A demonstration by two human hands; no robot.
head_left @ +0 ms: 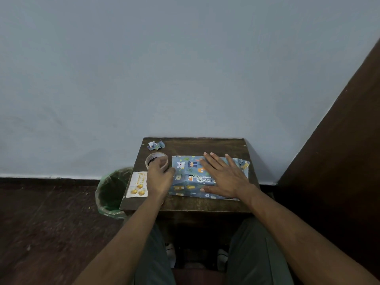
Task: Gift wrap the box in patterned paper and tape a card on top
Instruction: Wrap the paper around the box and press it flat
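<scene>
my right hand [223,177] lies flat, fingers straight, pressing the wrapped box [207,177] at the middle of the bench [205,204], while my left hand [159,175] curls round the tape roll [156,161] just left of it. i judge that lifting the right palm early could let the paper spring open, and a careless left wrist could nudge the card [138,184] off the bench's left edge.

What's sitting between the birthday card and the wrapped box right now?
Head view: only the left hand, gripping the tape roll, lies between card and wrapped box.

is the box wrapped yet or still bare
Wrapped on the sides that show: patterned paper covers the box, with the right hand pressed flat on top. The underside is hidden.
</scene>
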